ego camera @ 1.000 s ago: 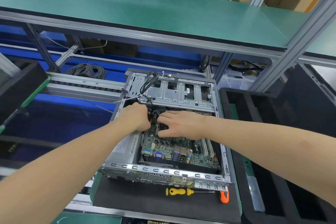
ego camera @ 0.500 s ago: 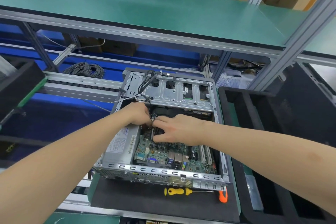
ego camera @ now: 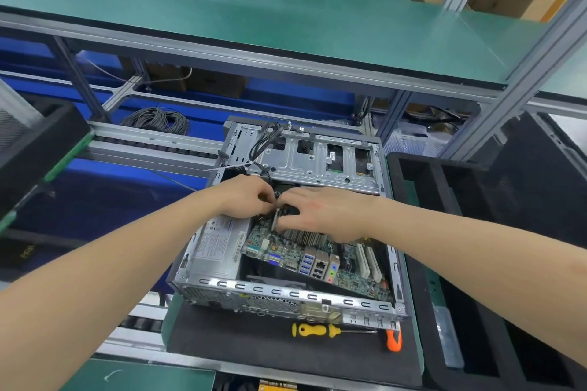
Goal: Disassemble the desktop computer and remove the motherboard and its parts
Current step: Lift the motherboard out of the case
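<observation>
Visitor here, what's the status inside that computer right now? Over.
Left hand curled by the black cables, right hand over the heatsink. Motherboard tilted in the case, not yet out. Cables cross the far corner.

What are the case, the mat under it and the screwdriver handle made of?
Case: looks like bare sheet steel, grey with a dull sheen, going by its stamped slots and folded edges.
Mat: probably foam or rubber, matte black with no glare.
Screwdriver handle: likely hard plastic, smooth yellow with black parts.
</observation>
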Demonstrator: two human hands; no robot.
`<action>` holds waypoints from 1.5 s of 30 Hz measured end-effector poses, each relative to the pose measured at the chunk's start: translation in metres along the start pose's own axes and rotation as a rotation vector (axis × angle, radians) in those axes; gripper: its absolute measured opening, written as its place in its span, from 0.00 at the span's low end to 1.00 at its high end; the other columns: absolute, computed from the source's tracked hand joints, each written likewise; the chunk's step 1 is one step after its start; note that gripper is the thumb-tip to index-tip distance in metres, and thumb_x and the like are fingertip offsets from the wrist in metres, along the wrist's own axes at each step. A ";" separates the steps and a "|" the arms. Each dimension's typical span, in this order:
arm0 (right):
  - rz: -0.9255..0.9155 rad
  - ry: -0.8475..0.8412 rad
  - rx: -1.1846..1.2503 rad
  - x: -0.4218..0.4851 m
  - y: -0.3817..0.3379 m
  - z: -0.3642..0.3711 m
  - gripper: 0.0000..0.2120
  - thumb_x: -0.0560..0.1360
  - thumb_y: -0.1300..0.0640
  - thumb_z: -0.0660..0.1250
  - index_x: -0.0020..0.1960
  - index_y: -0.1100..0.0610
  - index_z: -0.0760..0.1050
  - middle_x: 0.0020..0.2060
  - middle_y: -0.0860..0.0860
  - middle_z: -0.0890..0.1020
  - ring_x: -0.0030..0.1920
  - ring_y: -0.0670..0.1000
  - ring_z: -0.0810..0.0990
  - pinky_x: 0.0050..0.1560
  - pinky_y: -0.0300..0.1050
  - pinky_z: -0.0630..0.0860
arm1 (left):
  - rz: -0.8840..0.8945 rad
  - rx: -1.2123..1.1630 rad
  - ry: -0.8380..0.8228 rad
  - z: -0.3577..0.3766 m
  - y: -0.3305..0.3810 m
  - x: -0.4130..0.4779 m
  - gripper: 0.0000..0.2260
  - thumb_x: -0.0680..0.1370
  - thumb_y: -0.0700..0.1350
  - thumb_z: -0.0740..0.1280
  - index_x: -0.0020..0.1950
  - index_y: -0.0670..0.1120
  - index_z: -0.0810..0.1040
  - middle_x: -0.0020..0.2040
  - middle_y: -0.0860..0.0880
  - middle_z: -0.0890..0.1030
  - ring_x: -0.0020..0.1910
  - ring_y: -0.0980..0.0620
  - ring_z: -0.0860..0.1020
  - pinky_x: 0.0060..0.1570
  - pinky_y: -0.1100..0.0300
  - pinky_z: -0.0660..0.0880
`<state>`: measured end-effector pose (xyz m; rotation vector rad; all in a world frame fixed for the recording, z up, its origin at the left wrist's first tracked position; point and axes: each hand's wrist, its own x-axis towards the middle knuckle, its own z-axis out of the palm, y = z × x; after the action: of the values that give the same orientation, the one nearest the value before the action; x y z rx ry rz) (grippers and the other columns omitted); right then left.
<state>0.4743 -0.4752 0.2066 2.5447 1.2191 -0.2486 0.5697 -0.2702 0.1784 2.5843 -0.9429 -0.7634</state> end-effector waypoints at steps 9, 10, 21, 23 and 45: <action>0.081 -0.060 0.223 -0.002 0.006 -0.002 0.44 0.62 0.74 0.68 0.71 0.44 0.63 0.70 0.55 0.64 0.46 0.52 0.71 0.25 0.48 0.73 | 0.025 -0.018 -0.017 -0.001 0.006 -0.010 0.12 0.86 0.49 0.59 0.65 0.55 0.81 0.53 0.57 0.80 0.55 0.53 0.77 0.52 0.58 0.68; 0.078 -0.073 0.233 -0.001 0.009 -0.004 0.43 0.63 0.74 0.68 0.71 0.44 0.63 0.70 0.54 0.64 0.44 0.51 0.72 0.24 0.44 0.69 | 0.019 -0.023 -0.006 0.000 0.006 -0.011 0.13 0.86 0.49 0.59 0.65 0.54 0.80 0.53 0.56 0.80 0.55 0.53 0.78 0.52 0.58 0.69; -0.030 0.027 0.262 -0.012 -0.006 -0.021 0.43 0.60 0.68 0.75 0.70 0.45 0.66 0.66 0.52 0.66 0.53 0.49 0.66 0.31 0.42 0.68 | 0.031 -0.139 0.148 0.005 0.003 -0.005 0.12 0.83 0.47 0.62 0.45 0.57 0.82 0.44 0.57 0.83 0.48 0.56 0.79 0.46 0.60 0.72; -0.051 0.025 0.249 -0.014 -0.010 -0.026 0.44 0.60 0.67 0.76 0.70 0.45 0.66 0.64 0.53 0.66 0.51 0.49 0.66 0.30 0.42 0.65 | 0.074 -0.175 0.167 0.001 0.007 -0.007 0.11 0.83 0.47 0.62 0.47 0.55 0.82 0.45 0.54 0.84 0.48 0.53 0.80 0.48 0.57 0.74; -0.058 0.131 0.260 -0.042 -0.030 -0.098 0.45 0.59 0.57 0.78 0.73 0.41 0.67 0.74 0.52 0.59 0.63 0.51 0.66 0.34 0.34 0.68 | 0.332 -0.675 -0.111 -0.016 0.022 -0.081 0.31 0.67 0.69 0.77 0.67 0.63 0.77 0.66 0.57 0.79 0.66 0.55 0.77 0.62 0.63 0.73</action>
<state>0.4270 -0.4543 0.3047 2.7879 1.3918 -0.2726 0.5158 -0.2317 0.2318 1.7724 -0.9118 -0.9350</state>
